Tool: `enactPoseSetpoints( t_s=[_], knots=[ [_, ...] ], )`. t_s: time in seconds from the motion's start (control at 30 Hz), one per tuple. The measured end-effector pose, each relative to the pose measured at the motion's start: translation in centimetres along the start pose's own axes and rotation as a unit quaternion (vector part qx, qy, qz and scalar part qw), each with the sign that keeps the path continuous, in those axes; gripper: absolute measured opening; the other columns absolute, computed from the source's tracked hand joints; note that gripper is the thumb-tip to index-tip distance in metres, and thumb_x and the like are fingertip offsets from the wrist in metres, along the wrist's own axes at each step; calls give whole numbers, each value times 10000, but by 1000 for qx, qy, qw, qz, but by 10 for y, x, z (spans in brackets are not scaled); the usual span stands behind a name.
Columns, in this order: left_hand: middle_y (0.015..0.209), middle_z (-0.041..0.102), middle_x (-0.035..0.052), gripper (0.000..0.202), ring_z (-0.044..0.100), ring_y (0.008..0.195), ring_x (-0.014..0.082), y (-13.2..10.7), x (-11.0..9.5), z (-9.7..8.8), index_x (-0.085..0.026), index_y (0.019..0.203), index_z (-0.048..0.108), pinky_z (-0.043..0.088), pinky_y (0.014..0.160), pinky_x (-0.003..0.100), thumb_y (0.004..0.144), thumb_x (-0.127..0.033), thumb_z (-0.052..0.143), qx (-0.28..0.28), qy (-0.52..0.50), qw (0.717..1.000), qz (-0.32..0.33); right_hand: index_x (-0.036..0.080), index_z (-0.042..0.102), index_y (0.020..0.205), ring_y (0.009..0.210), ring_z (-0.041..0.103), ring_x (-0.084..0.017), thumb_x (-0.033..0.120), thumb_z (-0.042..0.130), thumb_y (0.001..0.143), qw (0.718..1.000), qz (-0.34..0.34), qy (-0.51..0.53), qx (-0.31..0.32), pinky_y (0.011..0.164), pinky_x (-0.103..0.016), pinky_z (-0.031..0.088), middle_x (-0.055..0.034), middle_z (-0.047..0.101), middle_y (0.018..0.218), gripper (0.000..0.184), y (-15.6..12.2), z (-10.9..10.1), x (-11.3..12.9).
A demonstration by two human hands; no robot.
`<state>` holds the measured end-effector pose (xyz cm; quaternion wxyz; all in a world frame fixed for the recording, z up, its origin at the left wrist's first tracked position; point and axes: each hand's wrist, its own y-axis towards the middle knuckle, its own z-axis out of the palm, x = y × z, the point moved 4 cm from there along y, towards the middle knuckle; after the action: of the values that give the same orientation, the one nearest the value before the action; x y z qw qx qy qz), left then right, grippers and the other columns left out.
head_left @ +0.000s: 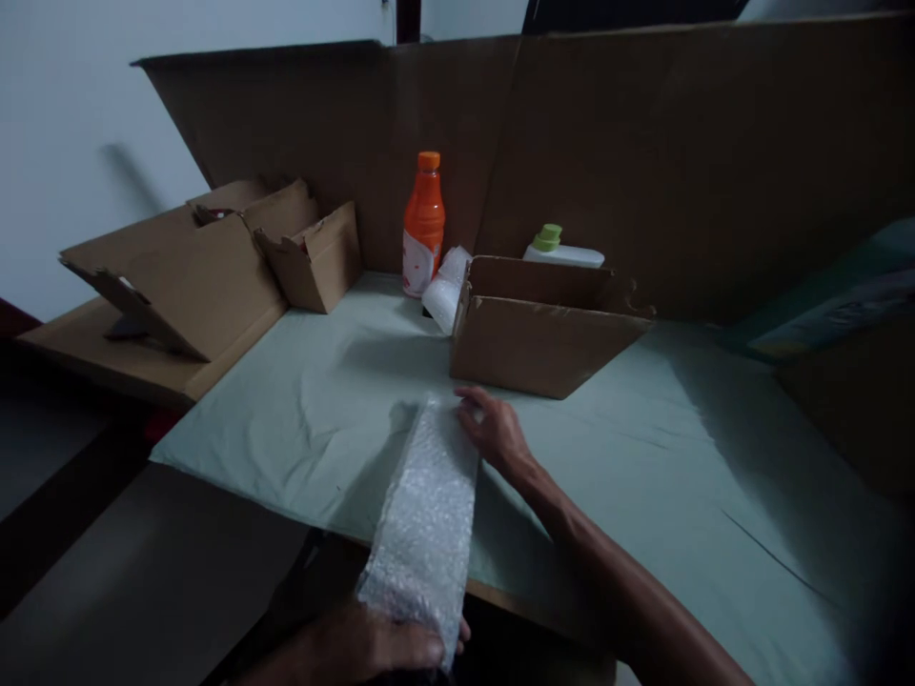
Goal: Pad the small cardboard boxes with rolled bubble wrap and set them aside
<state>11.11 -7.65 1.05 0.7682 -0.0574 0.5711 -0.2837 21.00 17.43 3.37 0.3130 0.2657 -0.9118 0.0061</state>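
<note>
Bubble-wrap strip, apparently layered, between hands

The right hand is bare and slender-fingered, its wrist narrow. The right forearm is lean and uncovered. The left hand, also bare, looks blurred.

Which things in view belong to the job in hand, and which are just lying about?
In hand:
- long strip of clear bubble wrap: left hand grips its near end, right hand at its far end

Probably just lying about, no hand on them:
- orange bottle with white label
- white container with green cap
- open brown cardboard box
</note>
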Motion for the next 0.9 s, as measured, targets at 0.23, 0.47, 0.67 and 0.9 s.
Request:
enactPoseSetpoints(
  t_s=[0.23,0.47,0.67,0.9],
  knots=[
    [917,753,162,403,688,802,226,33,13,33,-89,835,786,509,675,315,717,-469,725,19,-141,987,-78,159,678,1177,1156,647,-341,225,681,804,997,12,-48,-55,1010,-513,488,-162,708,1212,379,-31,-53,-44],
    [906,753,162,441,704,732,190,34,13,34,-94,811,773,522,594,253,753,-524,698,42,-157,981,-104,251,473,1446,1269,571,-271,151,598,860,972,-201,-57,111,973,-466,518,-116,593,1413,607,-162,-64,0],
    [882,755,149,462,719,726,206,26,-18,30,-112,855,737,551,606,275,838,-558,615,79,-65,994,-49,190,646,1153,812,669,-205,122,493,947,984,-175,-8,2,739,-356,530,-66,742,903,265,-175,-28,26],
    [1252,678,134,233,585,1227,280,22,-58,6,-158,1089,699,518,1035,469,884,-128,592,-150,508,775,345,166,622,1198,699,668,-199,237,549,956,992,-57,-3,-112,640,-312,532,-46,731,825,263,-164,-7,-5]
  ],
)
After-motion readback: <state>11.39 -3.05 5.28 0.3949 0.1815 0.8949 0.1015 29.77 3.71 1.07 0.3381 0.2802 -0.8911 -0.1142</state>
